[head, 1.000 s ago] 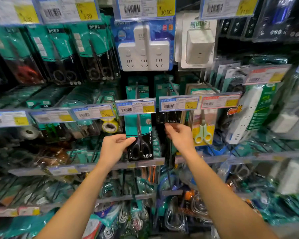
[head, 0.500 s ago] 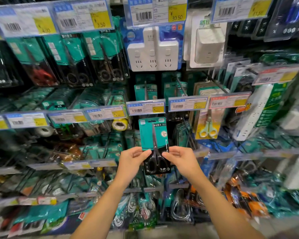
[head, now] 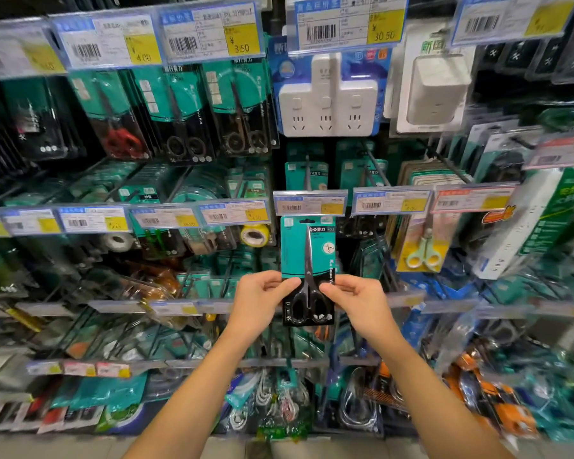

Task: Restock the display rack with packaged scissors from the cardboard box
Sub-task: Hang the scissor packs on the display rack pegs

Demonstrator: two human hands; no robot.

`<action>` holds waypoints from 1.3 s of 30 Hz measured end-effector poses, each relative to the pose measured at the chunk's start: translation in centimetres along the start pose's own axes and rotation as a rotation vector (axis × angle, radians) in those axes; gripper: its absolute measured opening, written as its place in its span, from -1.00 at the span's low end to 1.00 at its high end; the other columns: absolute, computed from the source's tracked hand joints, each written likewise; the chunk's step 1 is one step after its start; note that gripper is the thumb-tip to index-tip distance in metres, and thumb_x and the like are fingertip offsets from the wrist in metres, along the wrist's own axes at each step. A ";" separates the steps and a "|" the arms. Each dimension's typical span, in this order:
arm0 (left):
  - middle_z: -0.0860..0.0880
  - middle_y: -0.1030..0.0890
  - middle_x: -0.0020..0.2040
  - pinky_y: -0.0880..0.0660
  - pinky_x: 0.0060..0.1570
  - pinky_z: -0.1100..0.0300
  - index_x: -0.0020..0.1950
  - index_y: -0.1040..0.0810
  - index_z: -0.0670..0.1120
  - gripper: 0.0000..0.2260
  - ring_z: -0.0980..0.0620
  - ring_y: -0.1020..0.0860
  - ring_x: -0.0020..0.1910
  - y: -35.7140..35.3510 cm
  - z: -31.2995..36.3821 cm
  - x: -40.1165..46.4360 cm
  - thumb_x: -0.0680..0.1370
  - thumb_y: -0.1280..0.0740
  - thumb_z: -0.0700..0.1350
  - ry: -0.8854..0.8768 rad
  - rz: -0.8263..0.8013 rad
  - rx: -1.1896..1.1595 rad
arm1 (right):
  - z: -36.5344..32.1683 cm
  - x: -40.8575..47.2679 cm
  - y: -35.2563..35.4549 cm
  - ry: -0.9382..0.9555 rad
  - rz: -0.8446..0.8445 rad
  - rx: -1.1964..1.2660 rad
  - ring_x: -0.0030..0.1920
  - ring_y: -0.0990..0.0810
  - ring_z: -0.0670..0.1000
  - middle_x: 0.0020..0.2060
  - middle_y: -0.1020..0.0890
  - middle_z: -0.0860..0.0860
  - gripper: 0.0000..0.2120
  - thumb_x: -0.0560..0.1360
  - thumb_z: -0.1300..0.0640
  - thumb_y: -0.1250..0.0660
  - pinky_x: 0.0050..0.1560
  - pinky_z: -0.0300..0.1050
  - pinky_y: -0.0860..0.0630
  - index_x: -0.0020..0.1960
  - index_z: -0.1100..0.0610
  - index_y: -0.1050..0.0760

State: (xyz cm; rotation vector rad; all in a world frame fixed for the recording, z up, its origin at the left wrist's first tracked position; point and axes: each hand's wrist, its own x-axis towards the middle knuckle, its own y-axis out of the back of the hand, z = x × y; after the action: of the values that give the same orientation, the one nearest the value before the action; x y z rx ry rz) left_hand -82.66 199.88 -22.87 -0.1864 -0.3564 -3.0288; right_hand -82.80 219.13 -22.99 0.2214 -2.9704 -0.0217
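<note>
Glossy clear plastic covers the scissors pack (head: 307,270), its teal card matt, the handles shiny black plastic.

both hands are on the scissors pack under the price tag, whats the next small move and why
Probably lift the scissors pack slightly and thread its top hang hole onto the peg behind the price tag. The left hand and right hand pinch its lower edges, holding it upright, its top just below that tag, apparently not yet hung.
</note>
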 end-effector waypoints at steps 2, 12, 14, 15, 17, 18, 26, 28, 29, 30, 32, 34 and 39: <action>-0.18 -0.71 -0.24 -0.55 -0.18 0.10 -0.25 -0.65 -0.21 -0.80 0.03 -0.63 -0.26 0.0 -0.1 0.1 0.47 -0.50 -0.09 0.001 0.000 0.023 | 0.1 0.1 0.0 -0.001 -0.012 -0.017 -0.15 -0.71 -0.16 -0.20 -0.74 -0.11 -0.74 0.49 0.20 -0.44 -0.17 -0.40 -0.54 -0.15 -0.18 -0.70; 0.23 -0.63 -0.41 -0.41 -0.29 0.49 -0.41 -0.63 0.21 -0.70 0.35 -0.55 -0.37 0.1 1.4 1.6 0.47 -0.50 -0.08 -0.115 0.036 0.076 | -1.2 1.3 -0.2 0.080 0.017 0.045 -0.10 -0.71 -0.12 -0.15 -0.75 -0.05 -0.78 0.51 0.24 -0.41 -0.13 -0.37 -0.55 -0.11 -0.07 -0.72; 0.23 -0.63 -0.41 -0.41 -0.28 0.47 -0.41 -0.62 0.22 -0.72 0.34 -0.54 -0.37 0.1 1.7 2.2 0.48 -0.50 -0.06 -0.132 0.045 0.081 | -1.6 1.7 -0.1 0.101 0.028 0.051 -0.08 -0.71 -0.11 -0.14 -0.75 -0.06 -0.77 0.52 0.23 -0.41 -0.11 -0.37 -0.55 -0.11 -0.09 -0.72; 0.22 -0.63 -0.41 -0.43 -0.27 0.44 -0.41 -0.62 0.20 -0.73 0.32 -0.55 -0.36 0.1 1.8 2.5 0.48 -0.50 -0.04 -0.129 0.047 0.085 | -1.6 1.9 0.0 0.108 0.033 0.054 -0.07 -0.71 -0.09 -0.14 -0.75 -0.06 -0.78 0.52 0.22 -0.41 -0.10 -0.36 -0.56 -0.10 -0.09 -0.72; 0.17 -0.65 -0.38 -0.48 -0.23 0.36 -0.39 -0.62 0.17 -0.75 0.28 -0.57 -0.33 0.1 1.8 3.0 0.48 -0.49 -0.03 -0.119 0.054 0.097 | -1.6 2.3 0.0 0.109 0.043 0.044 -0.07 -0.72 -0.06 -0.14 -0.75 -0.04 -0.84 0.52 0.19 -0.42 -0.09 -0.32 -0.57 -0.09 -0.04 -0.72; 0.15 -0.67 -0.37 -0.50 -0.21 0.31 -0.38 -0.63 0.15 -0.77 0.26 -0.58 -0.31 0.1 1.7 3.2 0.48 -0.49 -0.02 -0.111 0.052 0.099 | -1.4 2.5 0.1 0.103 0.050 0.031 -0.08 -0.72 -0.06 -0.15 -0.75 -0.04 -0.86 0.51 0.18 -0.43 -0.09 -0.31 -0.57 -0.10 -0.03 -0.72; -0.27 -0.63 -0.28 -0.51 -0.21 -0.02 -0.23 -0.67 -0.15 -0.67 0.09 -0.48 -0.30 -0.5 0.3 4.2 0.48 -0.44 0.12 -0.122 0.029 0.068 | -0.3 3.8 0.4 0.116 0.085 -0.033 -0.15 -0.71 -0.13 -0.22 -0.74 -0.10 -0.77 0.50 0.17 -0.44 -0.14 -0.33 -0.57 -0.19 -0.16 -0.70; -0.28 -0.62 -0.31 -0.47 -0.21 0.06 -0.24 -0.67 -0.19 -0.71 0.07 -0.47 -0.30 -0.6 0.2 5.0 0.49 -0.46 0.04 -0.102 0.033 0.037 | 0.1 4.7 0.6 0.109 0.092 -0.046 -0.16 -0.70 -0.13 -0.22 -0.74 -0.08 -0.84 0.50 0.15 -0.45 -0.14 -0.34 -0.55 -0.17 -0.09 -0.71; -0.24 -0.62 -0.33 -0.45 -0.20 0.10 -0.23 -0.67 -0.19 -0.73 0.08 -0.47 -0.30 -0.7 0.2 5.3 0.50 -0.47 0.01 -0.087 0.037 0.016 | 0.3 5.1 0.7 0.095 0.097 -0.047 -0.15 -0.71 -0.11 -0.22 -0.74 -0.06 -0.89 0.50 0.13 -0.45 -0.12 -0.31 -0.56 -0.15 -0.05 -0.71; -0.15 -0.64 -0.34 -0.46 -0.19 0.14 -0.21 -0.69 -0.17 -0.78 0.10 -0.50 -0.30 -0.9 0.1 5.7 0.50 -0.48 -0.02 -0.068 0.048 -0.008 | 0.5 5.6 0.7 0.076 0.106 -0.043 -0.13 -0.71 -0.09 -0.21 -0.74 -0.06 -0.92 0.49 0.11 -0.45 -0.09 -0.26 -0.58 -0.13 -0.03 -0.71; -0.03 -0.69 -0.25 -0.50 -0.13 0.22 -0.14 -0.72 -0.16 -0.82 0.15 -0.57 -0.25 -1.3 0.0 6.5 0.48 -0.50 -0.04 -0.023 0.087 -0.043 | 1.1 6.6 0.8 0.057 0.108 -0.035 -0.09 -0.72 -0.04 -0.18 -0.75 -0.03 -0.94 0.49 0.10 -0.45 -0.02 -0.15 -0.61 -0.09 0.03 -0.71; -0.05 -0.71 -0.18 -0.51 -0.08 0.22 -0.09 -0.71 -0.21 -0.79 0.09 -0.62 -0.17 -1.6 -0.3 7.4 0.46 -0.52 -0.05 0.029 0.133 -0.094 | 1.6 7.6 0.9 0.051 0.097 -0.017 -0.06 -0.72 -0.01 -0.15 -0.75 -0.01 -0.93 0.50 0.13 -0.44 0.04 -0.10 -0.61 -0.05 0.06 -0.70; 0.04 -0.65 -0.34 -0.47 -0.22 0.38 -0.29 -0.64 -0.04 -0.82 0.14 -0.59 -0.31 -2.4 -1.5 9.5 0.42 -0.55 0.01 0.068 0.220 -0.100 | 2.6 10.2 0.9 -0.008 0.163 -0.013 -0.14 -0.69 -0.14 -0.23 -0.74 -0.09 -0.95 0.47 0.16 -0.48 -0.05 -0.23 -0.53 -0.07 0.07 -0.67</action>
State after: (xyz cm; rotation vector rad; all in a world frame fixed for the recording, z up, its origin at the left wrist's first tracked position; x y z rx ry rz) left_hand -92.42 201.17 -23.57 -0.1206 -0.1673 -2.8280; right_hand -93.29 218.53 -23.95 -0.0233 -2.9851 -0.0221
